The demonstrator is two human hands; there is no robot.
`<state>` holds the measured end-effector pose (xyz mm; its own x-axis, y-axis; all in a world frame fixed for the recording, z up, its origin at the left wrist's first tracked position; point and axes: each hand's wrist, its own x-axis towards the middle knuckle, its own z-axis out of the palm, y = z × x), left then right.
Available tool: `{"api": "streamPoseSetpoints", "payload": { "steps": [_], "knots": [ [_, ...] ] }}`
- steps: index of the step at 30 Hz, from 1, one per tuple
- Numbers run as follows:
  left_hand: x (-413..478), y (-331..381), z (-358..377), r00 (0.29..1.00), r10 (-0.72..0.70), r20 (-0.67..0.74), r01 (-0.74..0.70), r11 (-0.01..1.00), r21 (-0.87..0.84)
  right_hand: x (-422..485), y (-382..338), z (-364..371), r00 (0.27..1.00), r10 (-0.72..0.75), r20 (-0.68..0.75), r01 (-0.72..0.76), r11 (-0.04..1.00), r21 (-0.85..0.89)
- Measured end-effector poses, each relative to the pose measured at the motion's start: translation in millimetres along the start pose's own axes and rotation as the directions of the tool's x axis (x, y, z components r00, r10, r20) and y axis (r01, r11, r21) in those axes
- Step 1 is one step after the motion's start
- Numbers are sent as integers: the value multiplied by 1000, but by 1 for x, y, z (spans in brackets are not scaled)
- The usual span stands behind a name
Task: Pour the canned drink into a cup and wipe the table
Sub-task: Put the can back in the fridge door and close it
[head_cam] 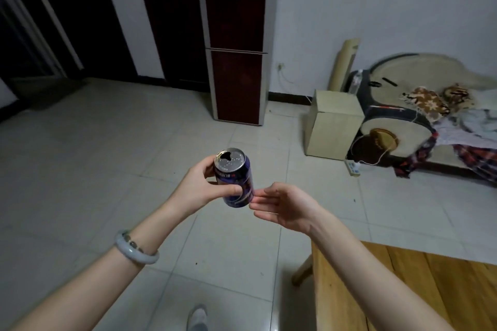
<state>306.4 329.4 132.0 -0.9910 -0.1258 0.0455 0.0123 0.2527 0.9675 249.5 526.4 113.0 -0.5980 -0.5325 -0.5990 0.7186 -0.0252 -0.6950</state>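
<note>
The left hand [199,185], a pale bangle [135,248] on its wrist, has its grip clamped round an opened dark-blue drink can [236,183], held tilted over the tiled floor [94,156]. The right hand [285,205] has its grip apart, fingertips just beside the can's base. A wooden bench [430,290] corner shows at lower right.

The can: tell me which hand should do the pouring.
Left, probably. The left hand grips the opened can around its body, while the right hand is open beside it, holding nothing, so pouring needs no handover.
</note>
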Motion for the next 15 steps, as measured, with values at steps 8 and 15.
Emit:
{"api": "streamPoseSetpoints", "payload": {
  "steps": [8,15],
  "knots": [
    [41,-18,-94,993,13,-116,-15,1000,-16,79,-42,80,999,-4,34,7,997,-77],
    [103,-35,-191,991,85,-105,-83,996,30,155,-78,154,998,-33,50,36,996,-79]
  ]
}}
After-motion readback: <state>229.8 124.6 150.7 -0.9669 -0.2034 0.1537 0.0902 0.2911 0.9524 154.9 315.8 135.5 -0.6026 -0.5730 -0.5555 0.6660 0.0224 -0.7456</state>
